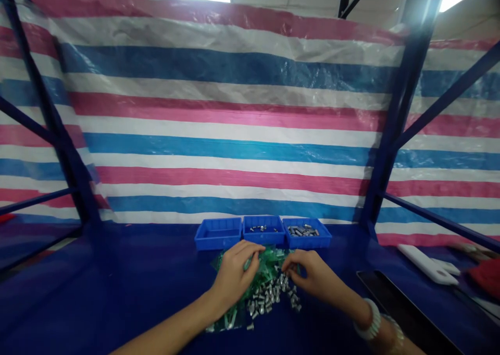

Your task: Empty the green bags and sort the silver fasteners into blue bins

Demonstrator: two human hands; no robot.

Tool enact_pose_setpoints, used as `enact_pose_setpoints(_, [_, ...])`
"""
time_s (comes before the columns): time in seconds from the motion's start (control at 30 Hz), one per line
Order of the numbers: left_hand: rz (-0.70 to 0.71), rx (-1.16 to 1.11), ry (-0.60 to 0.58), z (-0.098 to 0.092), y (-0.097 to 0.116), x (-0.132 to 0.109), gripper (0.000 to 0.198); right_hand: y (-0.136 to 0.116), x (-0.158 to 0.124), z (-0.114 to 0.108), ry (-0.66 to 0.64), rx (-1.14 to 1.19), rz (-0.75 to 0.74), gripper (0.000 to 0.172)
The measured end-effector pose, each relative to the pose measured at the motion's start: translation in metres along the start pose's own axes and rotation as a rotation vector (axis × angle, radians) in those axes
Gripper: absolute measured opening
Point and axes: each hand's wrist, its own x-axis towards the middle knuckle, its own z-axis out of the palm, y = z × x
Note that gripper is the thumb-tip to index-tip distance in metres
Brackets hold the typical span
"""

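While both hands work at the middle of the blue-covered bench (117, 298), the left hand (233, 276) lies curled over a crumpled green plastic bag (229, 318), its fingers (250, 251) arched and narrow. Whether those fingers grip the bag cannot be determined from this view. The right hand (312, 274) reaches in from the right, its fingertips (288, 268) drawn narrowly together at the top of a pile of small metal fittings (271, 296). They may be pinching one fitting, although the view is too coarse to confirm this.

The pile lies on the bag, between the hands and directly below the right fingertips, so the right hand is nearer. Its long axis runs from those fingertips toward the near edge of the bench, and its pieces lie at mixed angles.

Along the far edge stand a left bin (217, 235), a middle bin (263, 231) holding a few fittings, and a right bin (307, 233) holding more. A dark tablet (402, 313) lies near the right edge.
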Motion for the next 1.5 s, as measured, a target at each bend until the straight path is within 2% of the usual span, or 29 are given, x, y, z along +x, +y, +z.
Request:
enact_pose_setpoints(0.1, [0.034, -0.009, 0.011, -0.005, 0.008, -0.008, 0.022, 0.004, -0.003, -0.001, -0.105, -0.157, -0.036, 0.029])
enact_pose_setpoints(0.23, [0.040, -0.038, 0.028, -0.005, 0.009, -0.014, 0.024, 0.010, -0.005, 0.000, -0.227, -0.199, -0.106, 0.031])
enact_pose_setpoints(0.4, [-0.026, -0.083, 0.016, -0.007, 0.011, -0.020, 0.026, 0.010, -0.004, 0.004, -0.276, -0.218, -0.119, 0.021])
enact_pose_setpoints(0.57, [-0.036, -0.085, -0.014, -0.005, 0.018, -0.023, 0.025, 0.011, -0.004, 0.010, -0.287, -0.229, -0.100, 0.012])
enact_pose_setpoints(0.7, [-0.100, -0.126, -0.019, -0.002, 0.025, -0.024, 0.026, 0.009, -0.004, 0.011, -0.210, -0.109, -0.095, 0.013])
enact_pose_setpoints(0.87, [-0.433, -0.327, -0.148, 0.008, 0.035, -0.027, 0.030, -0.004, -0.004, 0.011, -0.056, 0.088, -0.040, 0.017])
enact_pose_setpoints(1.03, [-0.663, -0.595, -0.191, 0.017, 0.034, -0.032, 0.021, -0.015, -0.007, 0.018, 0.065, 0.132, -0.113, 0.019])
enact_pose_setpoints(1.2, [-0.723, -0.743, -0.166, 0.017, 0.031, -0.033, 0.026, -0.018, -0.011, 0.019, 0.108, 0.108, -0.165, 0.014])
enact_pose_setpoints(1.33, [-0.742, -0.785, -0.125, 0.017, 0.034, -0.033, 0.026, -0.022, -0.013, 0.021, 0.136, 0.107, -0.147, 0.002])
enact_pose_setpoints(1.5, [-0.774, -0.796, -0.062, 0.019, 0.035, -0.032, 0.019, -0.026, -0.015, 0.029, 0.136, 0.179, -0.016, 0.012])
